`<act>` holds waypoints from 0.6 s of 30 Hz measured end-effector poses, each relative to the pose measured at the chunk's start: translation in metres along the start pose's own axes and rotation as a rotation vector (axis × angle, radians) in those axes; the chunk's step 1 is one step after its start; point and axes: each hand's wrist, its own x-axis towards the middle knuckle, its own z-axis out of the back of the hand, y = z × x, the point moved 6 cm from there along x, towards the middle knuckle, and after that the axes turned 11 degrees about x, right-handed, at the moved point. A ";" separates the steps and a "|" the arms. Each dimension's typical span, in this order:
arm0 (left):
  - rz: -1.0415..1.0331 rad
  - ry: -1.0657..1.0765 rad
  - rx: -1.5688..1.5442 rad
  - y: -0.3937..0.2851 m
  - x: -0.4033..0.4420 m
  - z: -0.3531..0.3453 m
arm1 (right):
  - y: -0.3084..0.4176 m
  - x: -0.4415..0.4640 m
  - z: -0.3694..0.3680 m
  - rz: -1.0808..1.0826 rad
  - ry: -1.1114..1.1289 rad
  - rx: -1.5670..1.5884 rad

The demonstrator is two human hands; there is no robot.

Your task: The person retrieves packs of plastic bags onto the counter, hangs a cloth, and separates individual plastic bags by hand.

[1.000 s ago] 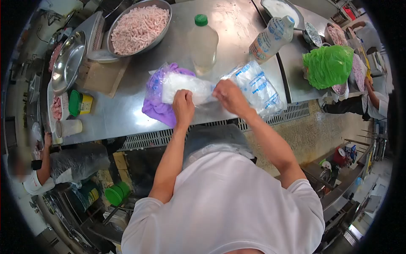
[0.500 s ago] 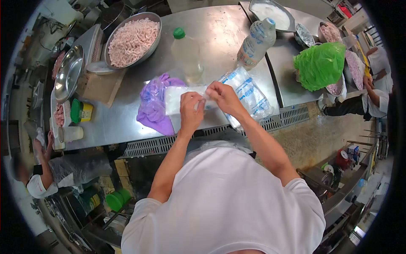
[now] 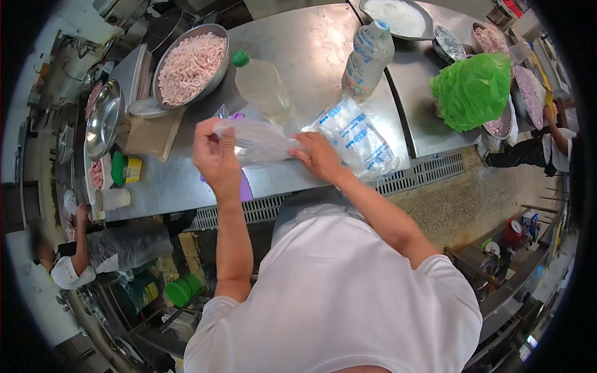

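A thin, whitish clear plastic bag [image 3: 262, 144] is stretched sideways between my two hands above the steel table. My left hand [image 3: 216, 155] pinches its left end, fingers closed. At the other end, my right hand [image 3: 320, 156] grips the bag with thumb and fingers together. A purple plastic bag [image 3: 246, 186] lies mostly hidden behind the left hand and the clear bag. Just right of my right hand is a clear pack with blue print [image 3: 364, 140], lying on the table. Behind the clear bag stands a plastic bottle with a green cap [image 3: 262, 87], holding pale liquid.
A large bowl of ground meat [image 3: 193, 65] stands at the back left, near an empty metal bowl [image 3: 104, 118]. A printed bottle [image 3: 367, 62] stands behind the pack. At right sits a green plastic bag [image 3: 472, 90] among meat bowls. Co-workers are at both sides.
My left hand has moved left and up, away from the right hand, pulling the clear bag out between them. The bag now covers much of the purple bag.
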 end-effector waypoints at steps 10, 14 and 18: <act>0.078 -0.259 0.122 -0.010 0.061 0.054 | -0.006 0.032 0.051 -0.521 -0.043 1.187; 0.134 -0.279 0.183 0.020 0.063 0.053 | 0.017 0.034 0.053 -0.431 0.053 1.417; 0.212 -0.306 0.234 0.052 0.060 0.056 | 0.030 0.021 0.045 -0.518 0.129 1.022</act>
